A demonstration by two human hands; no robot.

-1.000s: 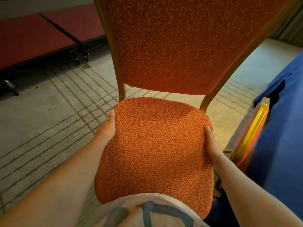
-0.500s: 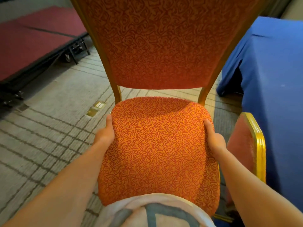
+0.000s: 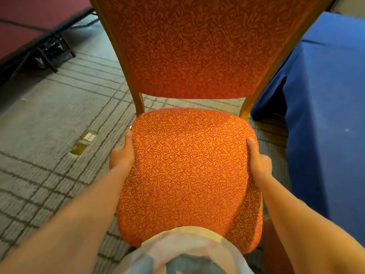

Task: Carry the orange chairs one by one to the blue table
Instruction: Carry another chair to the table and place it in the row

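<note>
Both grips are clamped on the chair (image 3: pixel 189 80). The left hand (image 3: pixel 122 157) holds the left edge of its seat (image 3: pixel 189 175) and the right hand (image 3: pixel 259 163) the right edge. Each thumb lies along the edge, and the fingers are hidden beneath. That hold matches the one a second ago, with the hands at the same spots on the seat.

What has changed is the surroundings. The blue bench (image 3: pixel 325 115) was only a strip at the right a second ago; now it fills the space right of the seat, with its draped corner just beside the chair's right back post. A second chair (image 3: pixel 276 246) showed plainly right of the seat before and has nearly slipped behind the right forearm. The stage (image 3: pixel 29 26) sits far left of the seat, and a brass floor box (image 3: pixel 85 142) shows in the carpet (image 3: pixel 49 119) on that side.

I judge the carry nearly finished: the chair is beside the bench, still square between the hands with its front edge against the person's body. Setting it down comes next.
</note>
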